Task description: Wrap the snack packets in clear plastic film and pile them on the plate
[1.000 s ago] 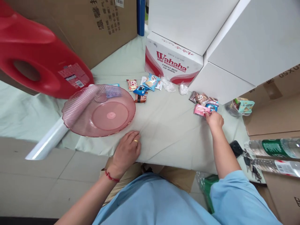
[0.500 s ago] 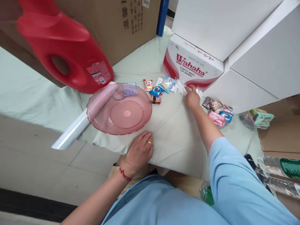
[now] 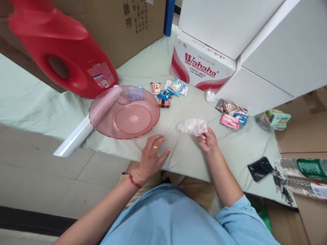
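Note:
Pinched in my right hand is a crumpled clear plastic bag, held over the cloth. My left hand hovers at the table's front edge with fingers apart and nothing in it. Beyond it lies a pink ribbed plate with a gold rim. A second wad of clear plastic rests by the Wahaha carton. Small wrapped snacks lie in a group behind the plate's right side, and another group of wrapped snacks is to the right of my right hand.
A red jug and a white roll are at the left. The Wahaha carton stands at the back under white boxes. At right are a tub of snacks, a black pouch, keys and plastic bottles.
My right hand has drawn back from beside the Wahaha carton toward me, bringing one clear plastic bag. My left hand has lifted and spread its fingers. The view has shifted slightly.

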Demonstrator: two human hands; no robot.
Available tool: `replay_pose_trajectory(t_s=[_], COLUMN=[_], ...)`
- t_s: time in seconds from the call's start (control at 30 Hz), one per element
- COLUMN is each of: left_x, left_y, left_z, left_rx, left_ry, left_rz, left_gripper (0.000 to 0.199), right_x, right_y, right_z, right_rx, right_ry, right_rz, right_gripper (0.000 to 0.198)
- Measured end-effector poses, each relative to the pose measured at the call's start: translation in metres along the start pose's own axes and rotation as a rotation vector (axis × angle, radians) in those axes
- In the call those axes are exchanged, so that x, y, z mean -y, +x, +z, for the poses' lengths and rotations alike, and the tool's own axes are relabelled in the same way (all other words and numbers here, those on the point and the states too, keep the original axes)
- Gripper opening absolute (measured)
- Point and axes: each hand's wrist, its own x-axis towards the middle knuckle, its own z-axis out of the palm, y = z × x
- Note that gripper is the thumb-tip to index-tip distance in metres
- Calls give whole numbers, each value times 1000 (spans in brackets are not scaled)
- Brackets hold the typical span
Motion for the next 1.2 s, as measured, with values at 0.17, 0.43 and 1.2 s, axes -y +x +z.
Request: replay_pose_trajectory(t_s=[0.17, 0.43, 1.2], left_x=[-28, -10, -6], left_y=[35, 59, 50], left_z=[33, 67, 67], left_rx=[55, 24, -79], left_ry=[-169, -787, -935], left_rz=[-1, -533, -694], left_gripper=[61, 29, 64], right_x=[-14, -1, -15], right_y=[-9, -9, -15], right_z=[-6, -19, -11], right_rx=[23, 60, 50], right_ry=[138, 122, -907], right_rz=[74, 84, -628], right_gripper=[45, 41, 17])
